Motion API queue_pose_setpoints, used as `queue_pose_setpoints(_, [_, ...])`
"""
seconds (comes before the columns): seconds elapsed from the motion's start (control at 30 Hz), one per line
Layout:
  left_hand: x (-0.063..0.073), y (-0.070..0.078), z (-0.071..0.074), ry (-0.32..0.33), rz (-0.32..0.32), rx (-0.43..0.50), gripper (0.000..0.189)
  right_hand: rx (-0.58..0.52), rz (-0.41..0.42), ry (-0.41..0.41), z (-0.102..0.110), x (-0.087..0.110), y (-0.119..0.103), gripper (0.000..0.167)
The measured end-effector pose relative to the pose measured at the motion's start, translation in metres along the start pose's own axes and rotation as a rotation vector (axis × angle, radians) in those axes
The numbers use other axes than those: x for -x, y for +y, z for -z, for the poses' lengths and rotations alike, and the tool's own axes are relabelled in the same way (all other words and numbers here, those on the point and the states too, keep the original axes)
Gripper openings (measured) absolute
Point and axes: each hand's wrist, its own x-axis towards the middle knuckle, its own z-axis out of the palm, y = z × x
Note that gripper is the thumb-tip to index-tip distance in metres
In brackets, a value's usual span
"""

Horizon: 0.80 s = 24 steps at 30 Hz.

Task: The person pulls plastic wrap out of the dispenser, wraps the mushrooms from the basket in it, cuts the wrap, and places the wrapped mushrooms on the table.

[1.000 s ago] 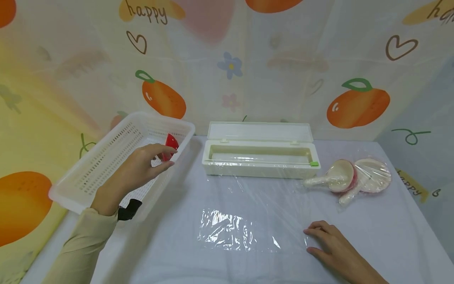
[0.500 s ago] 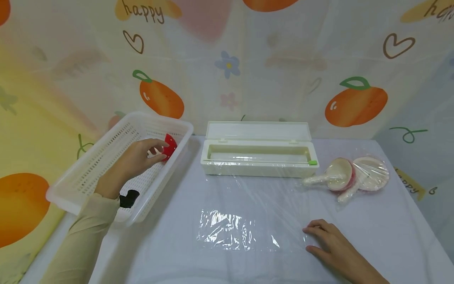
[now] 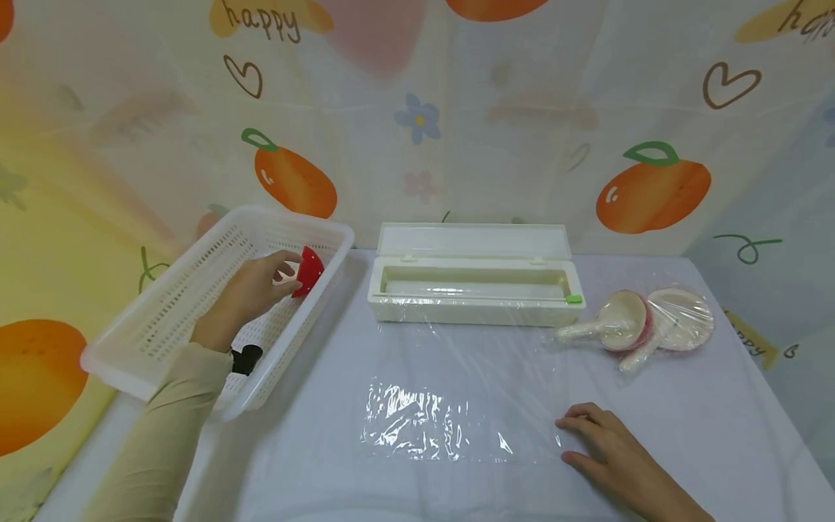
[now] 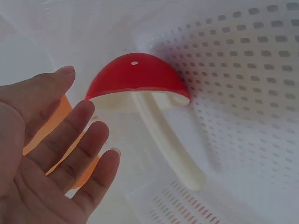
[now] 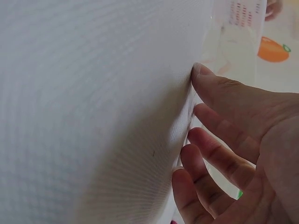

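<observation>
A ladle (image 4: 138, 74) with a red, white-dotted bowl and a cream handle leans inside the white plastic basket (image 3: 146, 362). My left hand (image 3: 251, 290) reaches into the basket beside it, fingers loosely spread. In the left wrist view that hand (image 4: 51, 140) has a fingertip at the rim of the red bowl; whether it touches I cannot tell. My right hand (image 3: 609, 449) rests on the table at the right edge of a sheet of cling film (image 3: 417, 424), its fingers relaxed and slightly bent. The right wrist view shows its fingertips (image 5: 201, 70) against the white cloth.
A white cling film dispenser (image 3: 476, 312) stands at the back with its lid up and a green slider (image 3: 573, 299) at its right. Film runs from it toward me. Two ladles wrapped in film (image 3: 681, 319) lie at the right. A fruit-print cloth hangs behind.
My left hand has moved slightly down and left, and more of the red ladle bowl shows past the fingers. The right hand stays put. The head view has shifted a little.
</observation>
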Motion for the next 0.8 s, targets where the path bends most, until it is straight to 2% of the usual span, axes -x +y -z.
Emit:
queue_pose_setpoints(0.17, [-0.004, -0.005, -0.004, -0.042, 0.082, 0.022, 0.050, -0.007, 0.001, 0.000, -0.001, 0.001, 0.001, 0.049])
queue_pose_setpoints(0.4, [-0.011, -0.011, -0.012, -0.087, 0.140, 0.010, 0.053, 0.041, -0.048, -0.044, 0.003, 0.002, -0.004, 0.046])
queue_pose_setpoints(0.6, [-0.015, -0.013, -0.019, -0.105, 0.127, 0.010, 0.050, 0.037, -0.045, -0.040, 0.004, 0.000, -0.005, 0.046])
queue_pose_setpoints(0.7, [-0.016, -0.015, -0.021, -0.122, 0.112, -0.004, 0.043, 0.032, -0.062, -0.045, 0.003, 0.000, -0.004, 0.046])
queue_pose_setpoints(0.8, [-0.016, -0.017, -0.023, -0.141, 0.096, -0.010, 0.034, 0.012, -0.032, -0.020, 0.001, 0.000, -0.002, 0.049])
